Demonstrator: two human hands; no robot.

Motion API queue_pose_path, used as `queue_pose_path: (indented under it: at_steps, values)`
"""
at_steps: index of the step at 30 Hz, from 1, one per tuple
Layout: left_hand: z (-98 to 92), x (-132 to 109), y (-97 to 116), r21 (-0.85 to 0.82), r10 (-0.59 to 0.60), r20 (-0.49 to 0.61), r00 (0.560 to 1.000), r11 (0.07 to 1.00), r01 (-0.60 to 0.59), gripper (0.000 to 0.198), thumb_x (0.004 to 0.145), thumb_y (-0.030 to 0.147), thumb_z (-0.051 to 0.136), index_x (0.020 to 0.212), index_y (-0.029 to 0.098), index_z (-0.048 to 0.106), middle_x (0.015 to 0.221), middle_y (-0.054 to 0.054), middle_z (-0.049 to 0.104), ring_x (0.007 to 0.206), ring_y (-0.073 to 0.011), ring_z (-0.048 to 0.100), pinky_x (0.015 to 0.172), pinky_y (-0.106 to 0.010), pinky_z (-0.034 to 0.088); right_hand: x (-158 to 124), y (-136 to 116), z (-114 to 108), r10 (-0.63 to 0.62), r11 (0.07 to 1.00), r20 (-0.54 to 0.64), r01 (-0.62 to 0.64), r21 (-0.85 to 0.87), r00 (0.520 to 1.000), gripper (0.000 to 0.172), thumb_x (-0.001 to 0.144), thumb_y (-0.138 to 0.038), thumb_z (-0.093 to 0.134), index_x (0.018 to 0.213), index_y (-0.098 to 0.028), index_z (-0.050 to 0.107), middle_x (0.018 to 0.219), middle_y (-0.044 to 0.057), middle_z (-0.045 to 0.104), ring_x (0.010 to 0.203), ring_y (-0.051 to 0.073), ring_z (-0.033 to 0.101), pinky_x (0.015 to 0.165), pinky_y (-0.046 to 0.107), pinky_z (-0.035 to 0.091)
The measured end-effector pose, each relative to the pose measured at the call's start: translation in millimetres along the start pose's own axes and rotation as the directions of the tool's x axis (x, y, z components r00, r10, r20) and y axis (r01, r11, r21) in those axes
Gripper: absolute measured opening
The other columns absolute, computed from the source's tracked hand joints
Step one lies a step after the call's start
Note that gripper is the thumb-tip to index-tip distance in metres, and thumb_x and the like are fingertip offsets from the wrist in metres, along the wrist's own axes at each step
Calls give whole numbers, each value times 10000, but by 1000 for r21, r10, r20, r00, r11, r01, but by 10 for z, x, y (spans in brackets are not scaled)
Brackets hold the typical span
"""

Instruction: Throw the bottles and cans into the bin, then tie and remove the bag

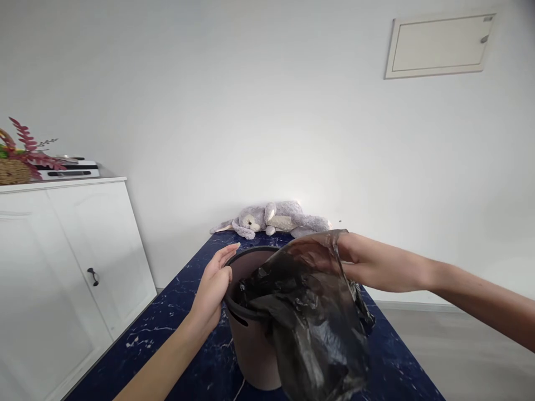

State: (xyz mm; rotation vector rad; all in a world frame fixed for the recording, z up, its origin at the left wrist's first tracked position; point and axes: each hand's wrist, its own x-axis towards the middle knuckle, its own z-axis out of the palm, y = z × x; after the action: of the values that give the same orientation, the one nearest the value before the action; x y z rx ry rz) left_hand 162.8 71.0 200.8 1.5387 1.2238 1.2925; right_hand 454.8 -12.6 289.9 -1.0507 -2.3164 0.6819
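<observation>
A grey-brown trash can (pixel 253 351) with a dark rim stands on the blue marbled table, its mouth facing up. My left hand (pixel 214 284) grips the rim on the left side, thumb over the edge. A thin black trash bag (pixel 320 323) drapes over the right side of the can, part of it dipping into the mouth and the rest hanging down outside. My right hand (pixel 355 259) is inside the bag's open edge, its fingers showing dimly through the film; whether they pinch it is hidden.
A plush rabbit (pixel 280 218) lies on its side at the table's far edge, against the wall. To the left is a white cabinet (pixel 79 267) with a woven basket (pixel 14 170) on top. A panel door (pixel 438 47) is set high in the wall at right.
</observation>
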Motion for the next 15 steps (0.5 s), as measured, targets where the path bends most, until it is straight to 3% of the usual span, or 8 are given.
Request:
queue_pose_path:
  at_steps: [2,4,5,7,9,11,13,15]
  values:
    - [27,-62,37,60,137,-41,990,989,-135,516,849,119,469,1323,272,603,1599,-87,539,1556,-317,401,1249,-587,363,81,-5,40,62,998,-35,-62,15,997,336,1025,-417,620,1301,-256,724,1083,51,792,1012,249,736,930,350,611]
    - [34,-179,143,163,424,-97,900,899,-406,407,923,139,472,1282,288,592,1575,-73,543,1558,-297,393,1281,-573,324,178,-30,99,127,991,-62,-123,59,990,250,986,-414,673,1117,-224,769,953,42,786,909,235,737,865,345,618]
    - [35,-250,225,218,588,-84,804,799,-561,378,932,128,488,1249,303,598,1532,-60,576,1537,-290,421,1282,-563,332,232,-50,130,126,988,-76,-118,96,989,224,970,-405,687,1061,-219,772,956,41,784,920,233,736,883,348,615]
    - [47,-394,433,260,829,117,547,506,-822,378,918,84,530,1175,342,633,1397,-17,675,1448,-277,529,1263,-536,377,349,-96,188,65,982,-96,-47,180,993,200,947,-367,702,1060,-217,771,1060,45,786,1014,233,729,973,362,594]
    - [89,-506,655,177,835,465,296,240,-955,414,918,50,538,1147,369,670,1308,26,739,1348,-249,623,1243,-495,415,460,-134,228,39,963,-102,-10,269,994,224,932,-312,700,1124,-218,764,1164,52,780,1085,232,718,1037,380,573]
    - [157,-559,831,91,680,719,143,112,-990,429,951,51,495,1197,348,683,1310,20,754,1306,-223,659,1236,-456,424,551,-154,246,92,936,-101,-52,349,991,270,920,-263,698,1179,-212,753,1220,65,773,1125,241,714,1044,390,576]
    - [216,-551,923,81,600,793,108,71,-994,453,962,60,445,1289,288,661,1266,-28,771,1234,-223,694,1222,-452,430,621,-155,247,160,917,-110,-107,384,981,308,917,-238,701,1221,-212,741,1280,75,755,1169,252,703,1059,397,574]
    - [230,-507,934,115,625,770,130,65,-991,454,953,99,446,1349,224,632,1118,-59,793,1063,-238,734,1180,-478,451,673,-139,237,174,926,-104,-127,355,979,279,942,-251,682,1210,-211,749,1306,81,745,1172,259,701,1076,417,564]
